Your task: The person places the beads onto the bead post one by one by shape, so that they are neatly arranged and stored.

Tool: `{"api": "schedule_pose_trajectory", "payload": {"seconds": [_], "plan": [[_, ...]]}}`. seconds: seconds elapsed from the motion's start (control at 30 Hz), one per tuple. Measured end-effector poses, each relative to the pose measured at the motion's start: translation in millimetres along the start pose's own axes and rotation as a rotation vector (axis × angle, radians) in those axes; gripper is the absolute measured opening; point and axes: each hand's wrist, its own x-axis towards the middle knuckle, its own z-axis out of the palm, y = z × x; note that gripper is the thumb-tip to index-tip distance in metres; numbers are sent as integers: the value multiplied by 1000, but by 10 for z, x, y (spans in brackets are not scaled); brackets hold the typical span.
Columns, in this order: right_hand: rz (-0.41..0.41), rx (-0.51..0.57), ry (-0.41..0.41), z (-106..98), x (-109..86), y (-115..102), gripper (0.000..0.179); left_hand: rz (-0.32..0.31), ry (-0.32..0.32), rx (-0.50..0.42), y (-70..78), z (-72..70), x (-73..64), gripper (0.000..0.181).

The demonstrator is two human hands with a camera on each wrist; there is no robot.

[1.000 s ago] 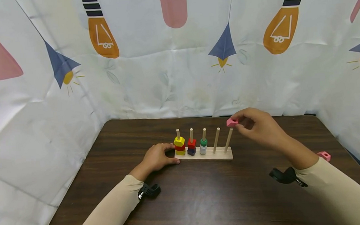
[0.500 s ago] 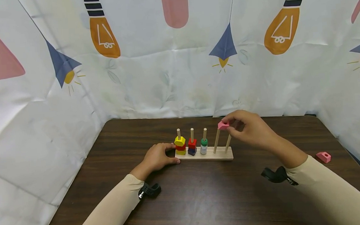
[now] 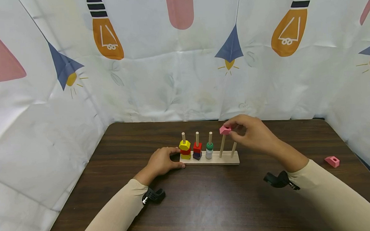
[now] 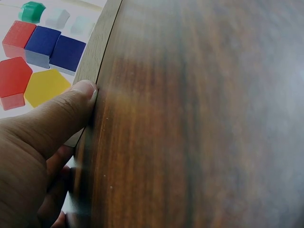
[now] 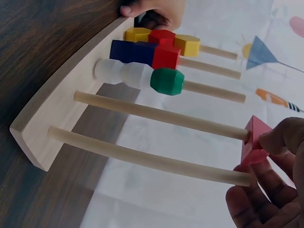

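Observation:
A wooden peg board (image 3: 229,161) with several upright pegs stands on the table. My left hand (image 3: 161,161) grips its left end, the thumb (image 4: 78,97) along the front edge. My right hand (image 3: 251,133) pinches a pink block (image 3: 225,130) with a hole in it. In the right wrist view that pink block (image 5: 251,142) sits at the tip of the fourth peg (image 5: 161,115), the tip meeting its hole. The first peg bears yellow and red beads (image 3: 185,146). Red and blue blocks (image 3: 197,148) are on the second. A green bead (image 3: 209,146) tops white ones on the third.
A second pink block (image 3: 332,162) lies on the dark wooden table (image 3: 208,205), to the right of the right forearm. The fifth peg (image 5: 152,156) is bare, close to the right fingers. A printed white cloth (image 3: 177,84) hangs behind the table.
My right hand has moved left with the pink block, from above the fifth peg to the top of the fourth. The left hand has stayed on the board's end.

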Motion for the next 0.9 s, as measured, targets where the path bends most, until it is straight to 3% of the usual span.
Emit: {"api": "schedule_pose_trajectory", "payload": {"seconds": [0.2,0.57,0.9], "plan": [[23,9,-46,56,-6,26,24,2,4,-2,-17,-1,-4,65],[79,-3,-54,206,-98,153,36,2,2,-10,-7,-2,-9,64],[169,123,-23,414,-203,340,43,-3,-1,0,-7,-9,-7,65]]}}
